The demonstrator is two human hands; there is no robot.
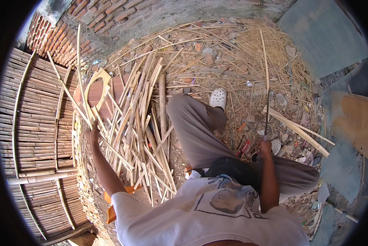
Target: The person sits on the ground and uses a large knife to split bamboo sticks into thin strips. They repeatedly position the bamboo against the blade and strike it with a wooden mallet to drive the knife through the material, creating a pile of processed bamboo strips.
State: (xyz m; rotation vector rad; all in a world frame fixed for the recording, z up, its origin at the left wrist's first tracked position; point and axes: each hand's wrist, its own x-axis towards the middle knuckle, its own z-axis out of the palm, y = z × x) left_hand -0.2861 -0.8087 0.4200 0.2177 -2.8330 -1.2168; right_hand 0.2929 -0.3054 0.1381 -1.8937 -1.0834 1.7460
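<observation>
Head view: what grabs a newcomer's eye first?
Most striking is the heap of split bamboo strips fanned across the ground at centre left, where the left hand grips one long strip. On the right, the right hand holds a long dark blade upright over straw litter. A woven bamboo panel fills the far left edge.

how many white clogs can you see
2: one white clog on the foot of the outstretched leg, up by the straw; another low on the ground just right of the right hand, partly hidden. More may lie under the litter.
</observation>
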